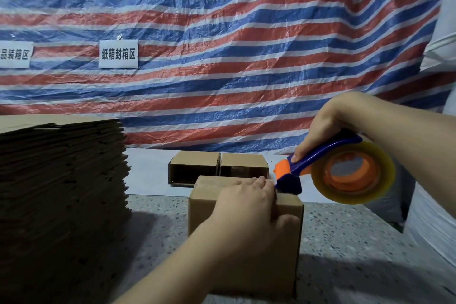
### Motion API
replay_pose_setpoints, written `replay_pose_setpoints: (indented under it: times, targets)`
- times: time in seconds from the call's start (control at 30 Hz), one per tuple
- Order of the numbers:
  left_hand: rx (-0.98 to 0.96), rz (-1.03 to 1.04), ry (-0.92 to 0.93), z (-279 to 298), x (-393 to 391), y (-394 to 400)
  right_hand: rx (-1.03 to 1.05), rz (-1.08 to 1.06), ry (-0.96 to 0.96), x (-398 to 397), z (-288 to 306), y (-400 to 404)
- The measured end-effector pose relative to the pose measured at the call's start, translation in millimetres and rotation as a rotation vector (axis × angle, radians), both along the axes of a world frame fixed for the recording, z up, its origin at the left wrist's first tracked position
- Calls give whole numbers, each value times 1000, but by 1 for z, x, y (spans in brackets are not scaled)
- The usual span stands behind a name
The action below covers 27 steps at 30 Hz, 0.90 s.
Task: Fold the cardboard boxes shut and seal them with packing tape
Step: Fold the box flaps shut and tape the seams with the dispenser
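Note:
A small brown cardboard box stands on the speckled table in front of me, its top flaps folded down. My left hand lies flat on the top, fingers over the right edge, thumb down the front face. My right hand grips the blue handle of a tape dispenser with an orange core and a clear tape roll. The dispenser's dark nose touches the box's top right corner, right beside my left fingertips.
A tall stack of flattened cardboard fills the left side. Two boxes lie on their sides behind the box, open ends toward me. A striped tarp with paper signs hangs behind. White material sits at the right edge.

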State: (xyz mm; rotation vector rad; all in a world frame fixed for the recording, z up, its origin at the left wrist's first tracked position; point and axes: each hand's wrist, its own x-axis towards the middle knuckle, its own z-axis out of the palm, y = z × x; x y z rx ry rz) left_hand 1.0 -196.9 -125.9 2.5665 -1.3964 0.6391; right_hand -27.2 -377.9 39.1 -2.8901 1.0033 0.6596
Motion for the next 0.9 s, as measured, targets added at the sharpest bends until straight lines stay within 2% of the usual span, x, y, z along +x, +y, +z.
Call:
replay_pose_setpoints:
  times: [0.27,0.47,0.63,0.8,0.9]
  targets:
    - [-12,-16,-39,-3,2,3,77,-10,15,-10,12,-17]
    - [-4,-6,-17,-1,-2,4,55,-50,7,-32,14,-48]
    - [31,20,19,15,-17,-7,-5,-18,61,-20,-10,-44]
    - [111,86,14,6,-24,-21,-55,-4,52,-16,-12,-41]
    - [100,20,4,4,-17,-23,-65,-11,31,-19,-11,-46]
